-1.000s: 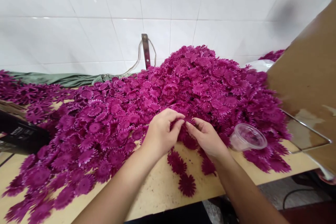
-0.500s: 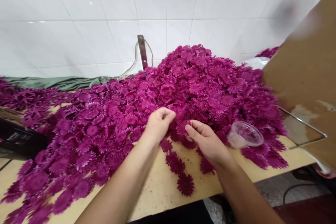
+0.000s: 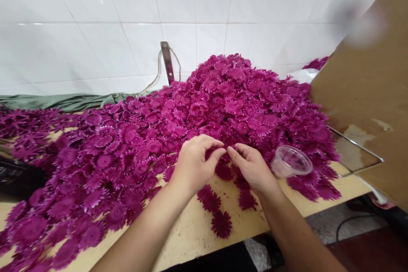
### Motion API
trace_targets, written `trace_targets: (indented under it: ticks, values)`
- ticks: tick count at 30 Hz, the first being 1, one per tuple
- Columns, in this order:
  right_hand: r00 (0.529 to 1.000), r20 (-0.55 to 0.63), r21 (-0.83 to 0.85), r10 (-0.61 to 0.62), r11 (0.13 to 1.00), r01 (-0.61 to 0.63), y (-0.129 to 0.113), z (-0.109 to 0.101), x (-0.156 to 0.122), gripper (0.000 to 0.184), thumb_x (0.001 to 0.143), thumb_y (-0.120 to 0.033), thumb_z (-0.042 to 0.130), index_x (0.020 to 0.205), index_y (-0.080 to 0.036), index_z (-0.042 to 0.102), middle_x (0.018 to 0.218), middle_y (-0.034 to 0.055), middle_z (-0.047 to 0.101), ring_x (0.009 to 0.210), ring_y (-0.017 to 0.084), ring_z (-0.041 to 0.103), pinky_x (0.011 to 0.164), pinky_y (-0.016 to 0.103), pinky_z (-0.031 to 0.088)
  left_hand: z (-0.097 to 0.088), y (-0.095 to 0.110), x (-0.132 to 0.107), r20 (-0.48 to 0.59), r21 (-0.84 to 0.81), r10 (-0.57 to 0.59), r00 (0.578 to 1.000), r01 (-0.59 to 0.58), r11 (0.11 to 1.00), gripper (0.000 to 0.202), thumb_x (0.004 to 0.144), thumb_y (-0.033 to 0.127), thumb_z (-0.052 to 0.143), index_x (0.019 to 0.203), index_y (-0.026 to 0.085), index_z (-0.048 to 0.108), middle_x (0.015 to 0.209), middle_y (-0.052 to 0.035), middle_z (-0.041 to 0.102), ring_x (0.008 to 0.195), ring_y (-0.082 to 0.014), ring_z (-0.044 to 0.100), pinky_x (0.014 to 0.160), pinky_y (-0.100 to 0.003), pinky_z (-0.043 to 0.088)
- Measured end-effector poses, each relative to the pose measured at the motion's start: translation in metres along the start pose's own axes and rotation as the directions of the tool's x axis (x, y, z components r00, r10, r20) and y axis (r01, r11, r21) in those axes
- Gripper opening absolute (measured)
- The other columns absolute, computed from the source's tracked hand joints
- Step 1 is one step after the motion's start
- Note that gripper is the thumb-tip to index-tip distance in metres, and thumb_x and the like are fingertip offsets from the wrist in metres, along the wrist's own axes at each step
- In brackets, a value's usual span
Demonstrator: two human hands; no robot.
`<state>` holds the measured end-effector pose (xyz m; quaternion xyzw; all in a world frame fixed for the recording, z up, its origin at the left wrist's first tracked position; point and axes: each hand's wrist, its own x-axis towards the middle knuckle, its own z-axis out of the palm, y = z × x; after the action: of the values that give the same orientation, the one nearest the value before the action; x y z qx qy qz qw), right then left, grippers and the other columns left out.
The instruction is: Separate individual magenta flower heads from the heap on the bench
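Observation:
My left hand [image 3: 197, 161] and my right hand [image 3: 253, 168] meet in front of a big heap of magenta artificial flower pieces [image 3: 229, 102], thumbs and forefingers pinched, tips almost touching. A flower piece appears to be in my right fingers, mostly hidden by them. Whatever my left fingers pinch is too small or covered to make out. Below the hands, a few loose flower pieces [image 3: 221, 224] lie flat on the pale tabletop [image 3: 188, 238]. To the right of my right hand a clear plastic cup [image 3: 295, 161] leans against the heap.
A cardboard sheet [image 3: 366, 76] stands at the right, beside a metal-edged frame [image 3: 357, 144]. Behind the heap a metal bracket [image 3: 166, 63] with a cord rests by the tiled wall [image 3: 95, 46]. Green cloth [image 3: 63, 102] runs along the back left. A black box [image 3: 19, 178] sits at the left edge.
My left hand has moved right and turned so its fingertips meet those of my right hand. The flower piece seen at my right fingertips is now mostly hidden. The view has shifted slightly right.

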<state>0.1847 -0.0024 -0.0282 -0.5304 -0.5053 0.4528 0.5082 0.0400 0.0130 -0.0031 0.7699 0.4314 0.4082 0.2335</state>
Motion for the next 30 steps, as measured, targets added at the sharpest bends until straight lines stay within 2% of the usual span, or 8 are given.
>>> trace_targets:
  ticks: [8, 11, 14, 16, 21, 25, 27, 30]
  values:
    - [0.999, 0.047, 0.074, 0.003, 0.997, -0.007, -0.001, 0.008, -0.005, 0.048, 0.064, -0.061, 0.056, 0.052, -0.020, 0.036, 0.051, -0.0067, 0.029, 0.049, 0.007, 0.023, 0.045, 0.023, 0.021, 0.015, 0.005, -0.001, 0.103, -0.241, -0.304, 0.947, 0.320, 0.916, 0.006, 0.070, 0.016, 0.057, 0.066, 0.018, 0.061, 0.063, 0.0009, 0.065, 0.060, -0.0126, 0.058, 0.061, -0.025, 0.046]
    - [0.994, 0.112, 0.082, -0.016, 0.997, 0.007, -0.005, 0.010, -0.014, 0.041, 0.067, -0.053, 0.059, 0.056, -0.019, 0.039, 0.052, -0.0068, 0.031, 0.049, 0.007, 0.025, 0.046, 0.023, 0.023, 0.011, -0.007, 0.009, -0.109, -0.227, -0.338, 0.935, 0.308, 0.924, 0.011, 0.069, 0.014, 0.053, 0.059, 0.018, 0.053, 0.056, 0.0032, 0.057, 0.057, -0.0110, 0.053, 0.059, -0.023, 0.043]
    - [0.986, 0.164, 0.085, 0.006, 0.996, -0.021, -0.007, 0.007, -0.022, 0.031, 0.069, -0.044, 0.061, 0.062, -0.019, 0.045, 0.055, -0.0059, 0.036, 0.051, 0.008, 0.030, 0.048, 0.022, 0.027, -0.003, -0.027, 0.025, -0.418, -0.235, -0.386, 0.822, 0.312, 0.920, 0.010, 0.074, 0.018, 0.048, 0.065, 0.018, 0.050, 0.060, 0.0028, 0.053, 0.060, -0.0115, 0.051, 0.062, -0.024, 0.043]
    - [0.989, 0.144, 0.118, 0.020, 0.992, -0.037, -0.005, 0.003, -0.023, 0.027, 0.067, -0.042, 0.063, 0.068, -0.018, 0.050, 0.058, -0.0052, 0.040, 0.053, 0.008, 0.033, 0.050, 0.022, 0.029, -0.012, -0.038, 0.035, -0.464, -0.184, -0.337, 0.819, 0.283, 0.941, 0.005, 0.075, 0.021, 0.049, 0.072, 0.017, 0.051, 0.066, 0.0015, 0.054, 0.064, -0.0126, 0.053, 0.066, -0.026, 0.045]
    - [0.997, 0.028, 0.222, 0.074, 0.972, -0.078, 0.001, -0.003, -0.014, 0.036, 0.056, -0.046, 0.070, 0.071, -0.018, 0.053, 0.060, -0.0045, 0.045, 0.053, 0.008, 0.036, 0.051, 0.022, 0.030, -0.015, -0.029, 0.035, -0.364, 0.151, -0.074, 0.928, 0.138, 0.979, 0.028, 0.069, 0.008, 0.051, 0.096, 0.014, 0.055, 0.098, -0.0088, 0.059, 0.096, -0.0200, 0.054, 0.088, -0.036, 0.042]
    - [0.999, 0.023, 0.137, 0.040, 0.990, -0.043, 0.001, 0.000, -0.008, 0.042, 0.059, -0.057, 0.063, 0.056, -0.018, 0.046, 0.052, -0.0061, 0.035, 0.048, 0.007, 0.027, 0.046, 0.023, 0.024, -0.002, -0.003, 0.011, -0.068, 0.066, 0.009, 0.998, -0.005, 0.998, 0.014, 0.077, 0.017, 0.050, 0.084, 0.018, 0.062, 0.086, -0.0042, 0.066, 0.084, -0.0171, 0.059, 0.082, -0.033, 0.046]
    - [1.000, -0.003, 0.081, 0.015, 0.997, -0.014, 0.001, 0.002, -0.007, 0.047, 0.057, -0.060, 0.062, 0.050, -0.019, 0.040, 0.050, -0.0067, 0.031, 0.048, 0.007, 0.024, 0.045, 0.023, 0.021, 0.004, 0.006, 0.002, 0.047, 0.018, -0.011, 0.999, 0.010, 1.000, 0.011, 0.076, 0.020, 0.054, 0.077, 0.020, 0.064, 0.080, -0.0024, 0.067, 0.079, -0.0171, 0.061, 0.079, -0.033, 0.047]
    - [1.000, -0.011, 0.076, -0.002, 0.997, 0.003, 0.002, 0.004, -0.008, 0.049, 0.058, -0.062, 0.061, 0.050, -0.020, 0.037, 0.050, -0.0071, 0.028, 0.048, 0.007, 0.023, 0.045, 0.023, 0.021, 0.008, 0.012, -0.001, 0.130, -0.104, -0.198, 0.972, 0.212, 0.972, 0.008, 0.072, 0.018, 0.058, 0.075, 0.020, 0.065, 0.077, -0.0020, 0.069, 0.074, -0.0164, 0.062, 0.073, -0.030, 0.048]
